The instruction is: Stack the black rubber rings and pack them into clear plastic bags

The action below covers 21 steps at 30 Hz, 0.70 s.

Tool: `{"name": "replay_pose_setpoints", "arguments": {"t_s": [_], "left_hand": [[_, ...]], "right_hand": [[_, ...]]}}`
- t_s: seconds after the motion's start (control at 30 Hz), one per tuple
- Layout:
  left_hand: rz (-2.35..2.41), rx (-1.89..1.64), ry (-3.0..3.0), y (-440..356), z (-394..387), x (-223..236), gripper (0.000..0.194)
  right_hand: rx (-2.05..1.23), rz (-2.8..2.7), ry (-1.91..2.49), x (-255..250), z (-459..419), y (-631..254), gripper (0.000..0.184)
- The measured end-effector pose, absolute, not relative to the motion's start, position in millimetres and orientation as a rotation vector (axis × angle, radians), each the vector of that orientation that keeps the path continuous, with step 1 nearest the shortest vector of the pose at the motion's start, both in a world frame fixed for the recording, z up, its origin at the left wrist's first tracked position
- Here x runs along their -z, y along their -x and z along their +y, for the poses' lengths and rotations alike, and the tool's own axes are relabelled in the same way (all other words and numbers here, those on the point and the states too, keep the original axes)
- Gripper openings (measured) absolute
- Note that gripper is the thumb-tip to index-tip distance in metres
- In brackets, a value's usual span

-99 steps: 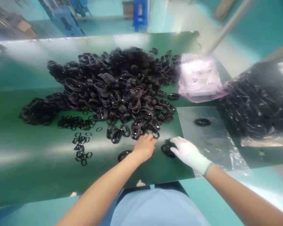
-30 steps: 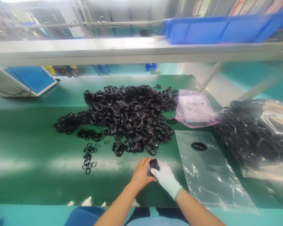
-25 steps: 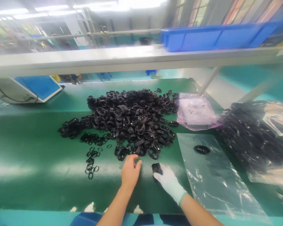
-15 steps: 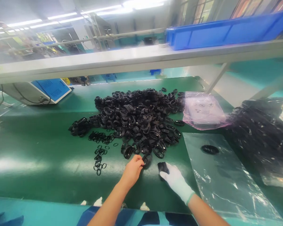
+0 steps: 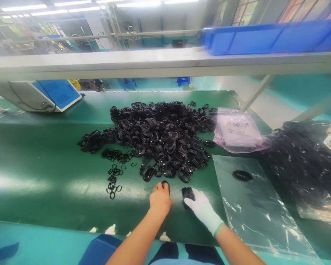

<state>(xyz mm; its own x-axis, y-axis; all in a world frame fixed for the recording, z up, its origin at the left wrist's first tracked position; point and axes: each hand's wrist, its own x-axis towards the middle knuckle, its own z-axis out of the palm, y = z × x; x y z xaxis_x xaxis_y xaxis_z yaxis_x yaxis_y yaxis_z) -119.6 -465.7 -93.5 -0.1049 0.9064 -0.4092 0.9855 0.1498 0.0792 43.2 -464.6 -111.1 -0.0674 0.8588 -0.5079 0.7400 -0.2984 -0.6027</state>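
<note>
My bare left hand (image 5: 160, 198) has its fingers closed on one coiled black cable (image 5: 166, 185) just in front of a large heap of coiled black cables (image 5: 162, 132). The fingers partly cover this coil. In a white glove, my right hand (image 5: 200, 206) grips a bundle of coiled black cable (image 5: 188, 193) between thumb and fingers, low over the green table; whether it is one coil or several I cannot tell. Small black rings (image 5: 113, 184) lie scattered to the left of my left hand.
A clear plastic bag (image 5: 253, 206) lies flat at the right with a single black coil (image 5: 242, 175) on it. Behind it sits a pink-tinted bag (image 5: 237, 129). A bulky bag of black items (image 5: 295, 165) is at far right. A shelf (image 5: 113, 68) crosses overhead, carrying a blue bin (image 5: 270, 38).
My left hand has turned over the coil it holds, its back now facing up more. The right hand keeps its bundle in nearly the same place. The camera view has tilted slightly.
</note>
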Motion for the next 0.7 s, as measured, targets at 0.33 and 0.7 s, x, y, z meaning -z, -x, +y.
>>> {"name": "replay_pose_setpoints", "arguments": {"t_s": [0.33, 0.7], "left_hand": [[1.942, 0.295, -1.915, 126.9, -446.0, 90.5, 0.073], [1.594, -0.276, -1.702, 114.2, -477.3, 127.5, 0.08]], "right_hand": [[-1.289, -1.762, 2.069, 113.4, -462.7, -42.1, 0.046], [-1.291, -1.762, 1.939, 114.5, -464.0, -47.3, 0.038]]}}
